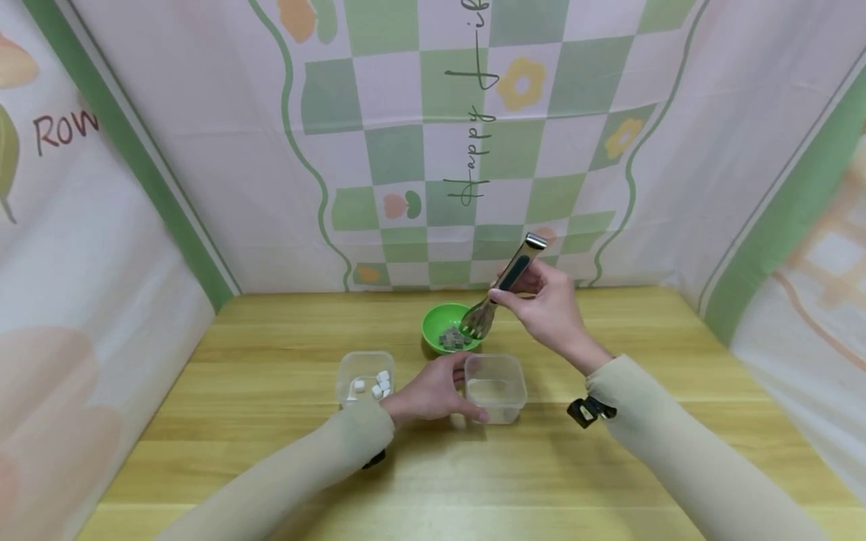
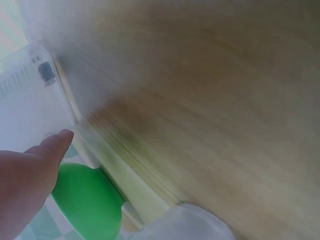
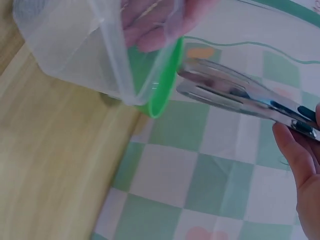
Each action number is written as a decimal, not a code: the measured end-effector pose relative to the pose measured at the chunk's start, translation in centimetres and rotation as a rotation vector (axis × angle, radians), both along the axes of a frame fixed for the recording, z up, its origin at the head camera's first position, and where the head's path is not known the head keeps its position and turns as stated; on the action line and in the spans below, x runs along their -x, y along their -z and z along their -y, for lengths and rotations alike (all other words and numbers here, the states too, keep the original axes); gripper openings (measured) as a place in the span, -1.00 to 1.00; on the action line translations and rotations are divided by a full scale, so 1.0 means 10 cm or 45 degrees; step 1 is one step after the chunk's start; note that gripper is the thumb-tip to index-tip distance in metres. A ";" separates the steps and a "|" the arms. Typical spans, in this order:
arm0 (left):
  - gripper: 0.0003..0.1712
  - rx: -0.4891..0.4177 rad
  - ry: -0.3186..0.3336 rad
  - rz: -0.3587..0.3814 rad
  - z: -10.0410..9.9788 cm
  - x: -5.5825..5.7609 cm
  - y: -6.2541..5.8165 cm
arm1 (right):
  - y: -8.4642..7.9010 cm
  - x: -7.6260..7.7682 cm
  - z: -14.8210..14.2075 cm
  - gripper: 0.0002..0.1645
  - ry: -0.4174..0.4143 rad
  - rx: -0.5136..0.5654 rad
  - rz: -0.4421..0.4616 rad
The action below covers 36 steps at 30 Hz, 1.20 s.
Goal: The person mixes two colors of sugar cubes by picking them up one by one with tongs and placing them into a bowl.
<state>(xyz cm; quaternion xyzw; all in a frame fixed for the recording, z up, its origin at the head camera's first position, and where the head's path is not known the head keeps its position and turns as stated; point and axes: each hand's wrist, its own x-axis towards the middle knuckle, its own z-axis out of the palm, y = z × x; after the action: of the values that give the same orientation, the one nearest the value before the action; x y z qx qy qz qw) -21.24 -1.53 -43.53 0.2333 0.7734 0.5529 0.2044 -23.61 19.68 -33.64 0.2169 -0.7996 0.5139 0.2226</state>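
Note:
My right hand [image 1: 549,312] holds metal food tongs [image 1: 516,270] with dark grip inserts. The tongs slant down, their slotted tips over the right side of a green bowl [image 1: 434,323]. Small grey cubes [image 1: 453,338] lie in the bowl. My left hand [image 1: 433,391] grips the left side of a clear plastic container [image 1: 507,387], thumb in front and fingers behind. Through the clear wall, fingers show in the right wrist view, where the tongs' two arms [image 3: 225,90] stand slightly apart. Nothing is visible between the tips. No cubes show in the gripped container.
Left of my left hand stands another clear container [image 1: 365,356] holding several white cubes [image 1: 383,379]. The wooden table [image 1: 271,451] ends at a checkered cloth backdrop [image 1: 446,150] just behind the bowl. Cloth also hangs at both sides.

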 end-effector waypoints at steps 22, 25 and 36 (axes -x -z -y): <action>0.06 0.035 0.006 -0.012 -0.01 0.02 0.02 | 0.16 -0.44 -0.24 -0.74 -0.243 -0.170 0.220; 0.07 0.039 0.007 -0.010 0.00 0.02 0.03 | 0.23 -0.44 -0.23 -0.72 -0.255 -0.179 0.242; 0.12 0.047 0.006 -0.027 -0.01 0.00 0.02 | 0.36 -0.47 -0.17 -0.73 -0.301 -0.169 0.316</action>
<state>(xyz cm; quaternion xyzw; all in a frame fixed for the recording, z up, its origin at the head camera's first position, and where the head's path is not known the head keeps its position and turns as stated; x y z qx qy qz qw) -21.28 -1.44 -43.77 0.2373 0.7850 0.5356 0.2017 -18.91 21.39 -37.26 0.2584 -0.8220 0.5054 0.0456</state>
